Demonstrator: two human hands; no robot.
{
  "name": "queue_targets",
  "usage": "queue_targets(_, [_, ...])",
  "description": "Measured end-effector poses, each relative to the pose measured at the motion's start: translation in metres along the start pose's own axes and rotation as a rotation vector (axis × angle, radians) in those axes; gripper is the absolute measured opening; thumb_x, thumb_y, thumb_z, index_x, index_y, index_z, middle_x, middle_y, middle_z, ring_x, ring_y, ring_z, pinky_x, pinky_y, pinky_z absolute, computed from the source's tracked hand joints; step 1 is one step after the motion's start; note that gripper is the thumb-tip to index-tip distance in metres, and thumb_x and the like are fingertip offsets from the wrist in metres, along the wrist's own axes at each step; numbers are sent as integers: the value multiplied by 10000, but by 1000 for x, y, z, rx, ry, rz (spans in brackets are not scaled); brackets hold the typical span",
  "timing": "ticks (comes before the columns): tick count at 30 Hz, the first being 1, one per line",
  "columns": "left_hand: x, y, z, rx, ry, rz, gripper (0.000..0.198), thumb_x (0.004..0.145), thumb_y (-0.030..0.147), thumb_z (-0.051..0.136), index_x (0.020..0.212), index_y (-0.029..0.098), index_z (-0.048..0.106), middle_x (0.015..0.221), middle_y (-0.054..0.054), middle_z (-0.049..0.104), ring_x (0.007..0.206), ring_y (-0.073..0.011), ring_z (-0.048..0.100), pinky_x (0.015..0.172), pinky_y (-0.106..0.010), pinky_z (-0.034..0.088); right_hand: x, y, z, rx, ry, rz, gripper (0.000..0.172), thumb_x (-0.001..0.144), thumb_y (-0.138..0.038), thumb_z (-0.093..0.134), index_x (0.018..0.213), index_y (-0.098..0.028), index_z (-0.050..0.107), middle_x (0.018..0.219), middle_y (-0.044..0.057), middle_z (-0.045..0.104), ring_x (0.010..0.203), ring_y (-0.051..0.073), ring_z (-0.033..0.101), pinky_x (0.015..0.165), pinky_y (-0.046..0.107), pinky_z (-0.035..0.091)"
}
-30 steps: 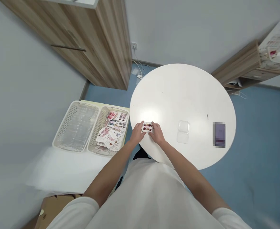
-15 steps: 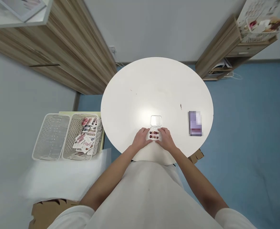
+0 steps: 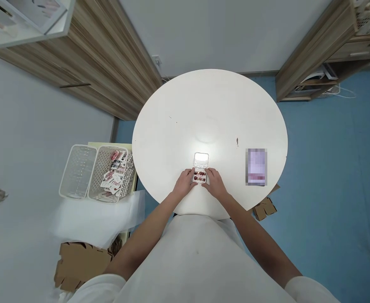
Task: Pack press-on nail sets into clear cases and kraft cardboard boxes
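Left hand (image 3: 184,184) and right hand (image 3: 215,183) flank the nail card (image 3: 199,176), fingertips along both sides, thumbs near the lower corners. Can't tell if either is actually pinching. Card sits at the clear case (image 3: 201,159), near edge of the white table (image 3: 210,97); lid half lies open just beyond it. Fingers block the side edges, so the seating is unreadable.

Around: purple item (image 3: 256,167), pixelated, on the table, well right of the hands. Dark mark (image 3: 237,142) between, farther up. Off the table's left: card basket (image 3: 101,164), loosely piled, touching a second basket (image 3: 67,170) holding clear plastic. Cardboard (image 3: 80,265) lower left. Wood cabinet (image 3: 115,71) behind the baskets.
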State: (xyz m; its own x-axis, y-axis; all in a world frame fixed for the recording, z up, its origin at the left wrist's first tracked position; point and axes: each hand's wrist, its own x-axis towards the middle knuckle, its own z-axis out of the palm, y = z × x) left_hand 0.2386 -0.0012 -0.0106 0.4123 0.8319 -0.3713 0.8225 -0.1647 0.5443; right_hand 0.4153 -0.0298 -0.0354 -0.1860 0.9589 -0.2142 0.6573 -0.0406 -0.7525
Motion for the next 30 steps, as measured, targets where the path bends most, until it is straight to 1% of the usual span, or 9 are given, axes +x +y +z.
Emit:
queue_targets(4, [-5,1,3,-90,43,-51,732,710,270,610,1333,236,226,1174,-99,438,1100,-240,417,894,-382,368,-5,-2,-1,55,-6,46,724,667,-215,625,1301,-247,277,1222,99,399,1140,283,381,935,476,341])
queue_targets(6, [-7,2,5,-183,69,-132,739,701,294,617,1329,217,236,1171,-105,436,1073,-228,445,876,-362,384,-8,-4,-1,144,2,115,764,660,-223,622,1319,-254,236,1231,91,385,1142,262,388,927,447,367])
queue_targets(8, [-9,5,8,-282,72,-224,674,711,297,601,1302,208,290,1136,-99,455,993,-198,495,827,-328,413,-10,-8,1,266,16,211,779,652,-227,614,1325,-250,222,1220,89,388,1096,229,437,872,396,426])
queue_targets(11, [-11,8,9,-400,70,-313,513,707,284,594,1187,200,433,1011,-66,520,851,-159,533,753,-297,436,-8,-14,3,416,38,347,714,626,-192,602,1281,-224,319,1152,83,449,988,195,508,764,330,483])
queue_targets(14, [-14,11,7,-540,132,-374,392,689,275,605,1051,166,505,865,-39,551,749,-135,534,698,-282,447,-7,-23,3,498,82,404,601,609,-154,582,1191,-195,439,1052,65,523,911,176,537,738,312,487])
queue_targets(18, [-26,10,0,-725,233,-392,331,678,258,615,975,160,505,757,-11,535,662,-105,523,628,-251,450,-18,-41,3,566,144,351,594,603,-134,568,1183,-165,440,1042,74,522,838,142,543,731,298,489])
queue_targets(22, [-40,5,-10,-832,237,-354,314,666,246,615,942,165,491,713,9,522,603,-89,515,558,-226,436,-35,-62,10,583,222,248,570,628,-143,540,1183,-218,430,1078,65,499,822,129,545,698,290,497])
queue_targets(26, [-55,0,-20,-906,183,-269,315,655,292,623,920,175,499,839,-29,564,667,-100,546,568,-223,436,-49,-76,18,620,282,214,565,635,-151,532,1183,-235,423,1078,62,502,813,129,552,689,296,500])
queue_targets(30, [-72,-6,-31,-1079,39,-199,287,702,382,571,901,177,538,881,-54,592,712,-110,564,601,-229,433,-66,-88,21,770,307,209,559,617,-168,566,1158,-227,442,1060,62,510,797,130,567,703,305,495])
